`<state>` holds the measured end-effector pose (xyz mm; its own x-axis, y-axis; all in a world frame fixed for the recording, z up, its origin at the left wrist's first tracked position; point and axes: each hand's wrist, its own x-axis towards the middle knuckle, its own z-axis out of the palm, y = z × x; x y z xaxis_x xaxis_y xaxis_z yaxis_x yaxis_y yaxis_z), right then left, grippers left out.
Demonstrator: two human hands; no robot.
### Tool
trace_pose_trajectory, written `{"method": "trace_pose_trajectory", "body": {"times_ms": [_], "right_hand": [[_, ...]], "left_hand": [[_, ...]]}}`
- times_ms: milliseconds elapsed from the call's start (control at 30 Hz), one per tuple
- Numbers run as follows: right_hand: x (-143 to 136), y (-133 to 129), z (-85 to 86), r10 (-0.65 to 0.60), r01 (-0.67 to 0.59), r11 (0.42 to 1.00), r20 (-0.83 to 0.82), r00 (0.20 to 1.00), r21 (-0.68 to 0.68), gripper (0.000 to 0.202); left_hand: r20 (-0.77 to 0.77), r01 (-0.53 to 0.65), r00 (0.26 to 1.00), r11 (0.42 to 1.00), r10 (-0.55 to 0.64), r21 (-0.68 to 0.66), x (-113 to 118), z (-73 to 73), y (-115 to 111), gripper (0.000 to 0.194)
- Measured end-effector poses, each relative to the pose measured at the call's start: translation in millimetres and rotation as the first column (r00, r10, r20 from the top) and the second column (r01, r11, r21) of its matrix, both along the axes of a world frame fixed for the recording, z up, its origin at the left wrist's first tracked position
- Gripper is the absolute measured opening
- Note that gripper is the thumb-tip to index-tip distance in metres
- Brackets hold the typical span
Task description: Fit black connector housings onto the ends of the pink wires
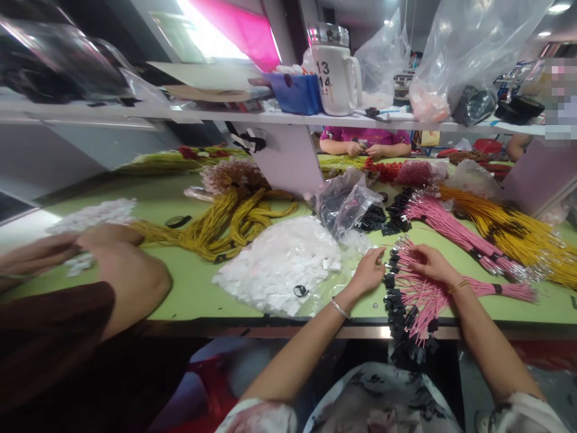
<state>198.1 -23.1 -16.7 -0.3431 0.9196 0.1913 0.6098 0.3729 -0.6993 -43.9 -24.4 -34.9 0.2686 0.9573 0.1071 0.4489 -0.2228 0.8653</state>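
My left hand [371, 269] is closed, its thumb and fingertips pinched together just left of a row of black connectors; whatever it holds is too small to make out. My right hand [429, 263] bends over the spread bundle of pink wires [424, 294], its fingers closed on pink wire near the silver-tipped ends. Black connectors [395, 300] line the left side of this bundle, and some hang over the table's front edge. Left of my left forearm lies a clear bag of white connectors [288, 258]. Loose black connectors [399, 210] lie beyond my hands.
More pink wires [464, 231] and orange wires [518, 231] lie at the right. Yellow wire coils [225, 222] sit left, near a neighbour's arm [130, 264]. A shelf [270, 117] bearing a white mug [336, 78] and blue bin [295, 93] crosses above. Another person [365, 141] works opposite.
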Motion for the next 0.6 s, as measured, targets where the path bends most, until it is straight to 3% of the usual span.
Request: {"method": "trace_pose_trajectory", "body": {"times_ms": [133,233,367,500,600], "right_hand": [[-11,3,-9.7,-0.055,0.062,0.998,0.265,0.963,-0.017,0.023],[-13,1,-6.6,-0.074,0.08,0.997,0.311,0.947,-0.007,0.005],[-7,-5,6.2,0.084,-0.094,0.994,0.148,0.985,0.061,0.013],[4,-10,16.8,0.25,-0.269,0.946,-0.121,0.961,-0.182,0.023],[5,-8,15.0,0.201,-0.226,0.949,-0.131,0.971,-0.221,0.034]], "left_hand": [[-0.075,0.083,0.994,0.997,-0.083,-0.007,8,1.2,8,0.064],[-0.101,0.102,0.99,0.995,-0.1,0.013,12,1.7,9,0.064],[-0.066,0.1,0.993,0.994,-0.097,0.049,13,3.7,6,0.064],[-0.062,0.144,0.989,0.982,-0.137,0.122,12,11.5,-7,0.068],[-0.134,0.275,0.957,0.952,-0.258,0.134,12,16.9,-24,0.066]]}}
